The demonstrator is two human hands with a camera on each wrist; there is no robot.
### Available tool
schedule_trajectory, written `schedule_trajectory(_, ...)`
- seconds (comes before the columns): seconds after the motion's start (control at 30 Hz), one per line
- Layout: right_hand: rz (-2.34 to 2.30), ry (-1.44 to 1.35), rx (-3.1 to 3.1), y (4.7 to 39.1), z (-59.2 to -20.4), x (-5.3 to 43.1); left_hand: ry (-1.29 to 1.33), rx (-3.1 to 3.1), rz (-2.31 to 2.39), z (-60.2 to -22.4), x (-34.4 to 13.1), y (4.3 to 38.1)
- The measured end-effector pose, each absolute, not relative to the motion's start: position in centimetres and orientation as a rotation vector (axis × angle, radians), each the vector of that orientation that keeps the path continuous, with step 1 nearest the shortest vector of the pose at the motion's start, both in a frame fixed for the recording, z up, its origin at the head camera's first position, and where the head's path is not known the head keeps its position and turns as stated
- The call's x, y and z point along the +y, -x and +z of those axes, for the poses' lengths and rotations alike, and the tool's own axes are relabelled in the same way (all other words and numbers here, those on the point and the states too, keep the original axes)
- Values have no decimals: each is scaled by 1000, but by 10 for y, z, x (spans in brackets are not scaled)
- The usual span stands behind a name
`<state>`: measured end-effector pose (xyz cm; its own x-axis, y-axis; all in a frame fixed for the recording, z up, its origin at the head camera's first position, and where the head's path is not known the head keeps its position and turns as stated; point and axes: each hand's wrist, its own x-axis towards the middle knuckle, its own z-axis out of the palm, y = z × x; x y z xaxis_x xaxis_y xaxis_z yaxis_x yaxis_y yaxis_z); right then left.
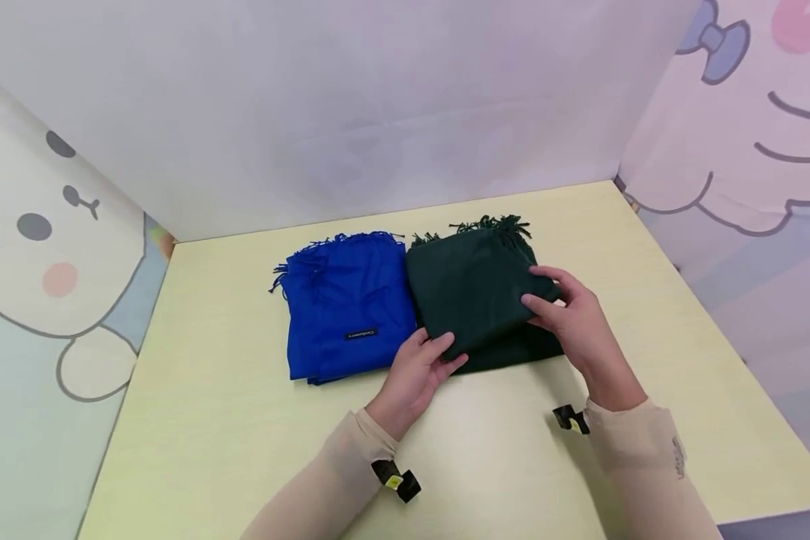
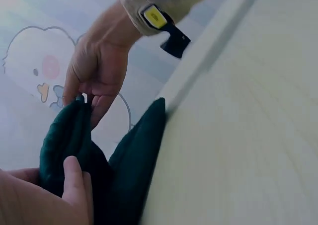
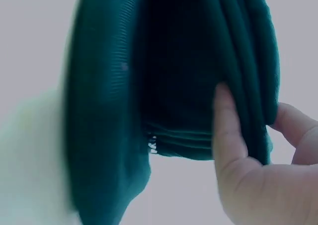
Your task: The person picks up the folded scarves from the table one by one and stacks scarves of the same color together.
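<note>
A dark green fringed scarf (image 1: 475, 281), folded into layers, lies right of centre on the table. Its upper layers are lifted at the near edge, with a lower fold still on the tabletop. My left hand (image 1: 415, 375) pinches the near left corner, thumb on top and fingers beneath. At the near right corner, my right hand (image 1: 574, 319) grips the same lifted layers between thumb and fingers. In the right wrist view the stacked layers of the green scarf (image 3: 248, 51) stand apart from a separate fold. The left wrist view shows both hands on the cloth.
A folded blue scarf (image 1: 351, 300) with fringe and a small black label lies directly left of the green one. The pale yellow table (image 1: 202, 420) meets a white back wall (image 1: 378, 112). Cartoon-printed panels (image 1: 47, 247) stand at both sides.
</note>
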<state>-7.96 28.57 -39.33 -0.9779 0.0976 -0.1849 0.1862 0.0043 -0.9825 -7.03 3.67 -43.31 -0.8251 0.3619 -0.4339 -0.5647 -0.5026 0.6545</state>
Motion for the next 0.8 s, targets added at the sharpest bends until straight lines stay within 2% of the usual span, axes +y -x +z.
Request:
schedule_trajectory(0.4, -1848, -332, 2288, 56, -418, 292, 50, 1639, 2134, -442, 29, 61)
schedule_trajectory(0.8, -1626, -323, 2434, 52, -424, 293, 189, 1462, 2147, -440, 24, 54)
